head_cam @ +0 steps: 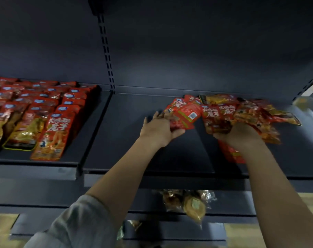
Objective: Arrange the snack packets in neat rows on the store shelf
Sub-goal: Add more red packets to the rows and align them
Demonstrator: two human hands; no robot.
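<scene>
**Red packets gathered in both hands over the right-hand shelf bay**

Grey sleeve [77,222] sits nearest the camera on the left arm; both bare forearms reach up and away to the dark shelf [127,140]. On the shelf below, a few clear-wrapped pastries [191,203] lie loose.

Further out, the right hand [239,135] grips a thick, fanned bundle of red and yellow packets [241,115], fingers curled under it from the near side; one more red packet [232,154] shows just below that wrist. The left hand [161,127] pinches a smaller red packet [186,115] between thumb and fingers, with its other fingers spread toward the shelf's back.

The small packet's long axis runs roughly away from the person, tilted a little rightward, and it touches the left edge of the bundle. Being nearer the bare shelf to the left, the left hand looks better placed to draw it that way and lay it flat.

Beyond and to the left, across the divider, finished rows of packets [44,111] lie overlapped front to back.
</scene>
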